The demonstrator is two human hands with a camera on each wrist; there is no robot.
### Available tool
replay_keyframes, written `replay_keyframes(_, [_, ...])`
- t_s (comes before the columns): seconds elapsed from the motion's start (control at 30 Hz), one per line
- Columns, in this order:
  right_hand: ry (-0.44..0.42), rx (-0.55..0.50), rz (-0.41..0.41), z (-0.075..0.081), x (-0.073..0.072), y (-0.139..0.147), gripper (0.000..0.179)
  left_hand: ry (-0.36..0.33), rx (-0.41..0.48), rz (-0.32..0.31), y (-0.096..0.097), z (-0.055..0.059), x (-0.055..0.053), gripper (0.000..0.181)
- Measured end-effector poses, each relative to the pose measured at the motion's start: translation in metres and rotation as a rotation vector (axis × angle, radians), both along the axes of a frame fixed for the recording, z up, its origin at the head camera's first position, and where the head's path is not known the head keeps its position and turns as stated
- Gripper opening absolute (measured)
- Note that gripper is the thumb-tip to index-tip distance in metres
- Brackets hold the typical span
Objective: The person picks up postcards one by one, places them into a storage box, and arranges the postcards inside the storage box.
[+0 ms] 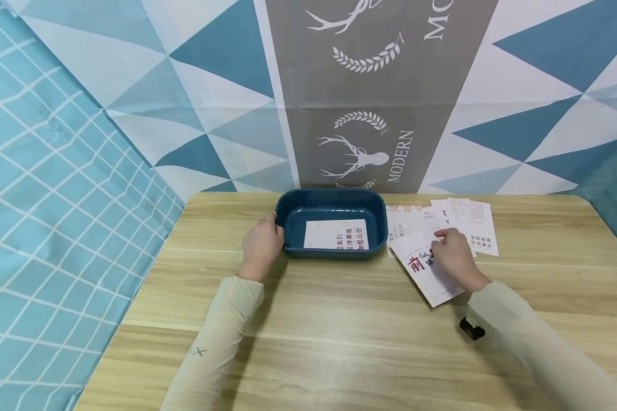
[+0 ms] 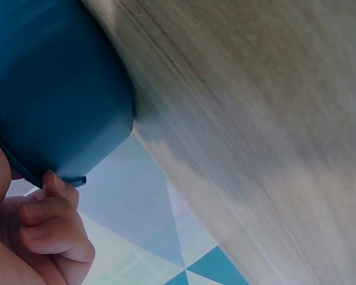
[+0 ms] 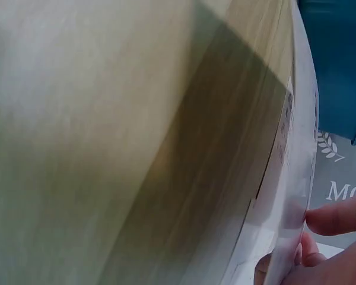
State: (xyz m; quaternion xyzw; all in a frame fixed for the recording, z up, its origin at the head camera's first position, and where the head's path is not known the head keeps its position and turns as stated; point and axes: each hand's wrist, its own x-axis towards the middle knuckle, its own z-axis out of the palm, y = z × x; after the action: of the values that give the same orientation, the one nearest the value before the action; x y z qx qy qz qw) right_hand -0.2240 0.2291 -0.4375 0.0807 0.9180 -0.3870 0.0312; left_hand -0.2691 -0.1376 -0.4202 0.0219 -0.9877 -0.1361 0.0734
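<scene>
My left hand point(image 1: 263, 244) holds the left rim of a dark blue plastic basin point(image 1: 334, 204). In the left wrist view its fingers point(image 2: 53, 234) curl at the basin's edge. A white card point(image 1: 323, 233) printed with red and black characters lies inside. Right of the basin, my right hand point(image 1: 455, 260) pinches a white printed card point(image 1: 434, 285) that bears a large red character. The right wrist view shows this card point(image 3: 299, 184) edge-on between thumb and fingers, lifted over other cards. Several more printed cards point(image 1: 478, 220) lie overlapping on the table behind and beside that hand.
The wood-grain table point(image 1: 329, 337) carries everything. A patterned cloth backdrop point(image 1: 370, 91) rises directly behind the basin and cards. Blue checked cloth point(image 1: 46, 211) hangs along the left side. A small black object point(image 1: 472, 329) shows under the right sleeve.
</scene>
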Motion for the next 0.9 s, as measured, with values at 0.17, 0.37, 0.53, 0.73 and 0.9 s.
replay_keyframes(0.17, [0.02,0.027,-0.008,0.008,-0.001,0.004,0.042,0.0,-0.002,0.0,0.0,0.001,0.0,0.037])
replay_keyframes(0.37, [0.061,0.027,0.013,0.019,-0.004,0.007,0.038,-0.004,-0.003,0.004,0.0,0.001,0.0,0.037])
replay_keyframes(0.53, [0.085,0.01,0.033,0.033,-0.008,0.007,0.036,0.003,-0.009,0.001,0.0,0.001,0.0,0.037])
replay_keyframes(0.73, [0.089,-0.005,0.062,0.045,-0.012,0.005,0.034,0.008,-0.008,0.003,0.0,0.002,0.001,0.037])
replay_keyframes(0.9, [0.111,-0.008,0.092,0.057,-0.018,0.0,0.034,0.01,-0.005,-0.001,0.0,0.002,0.001,0.037])
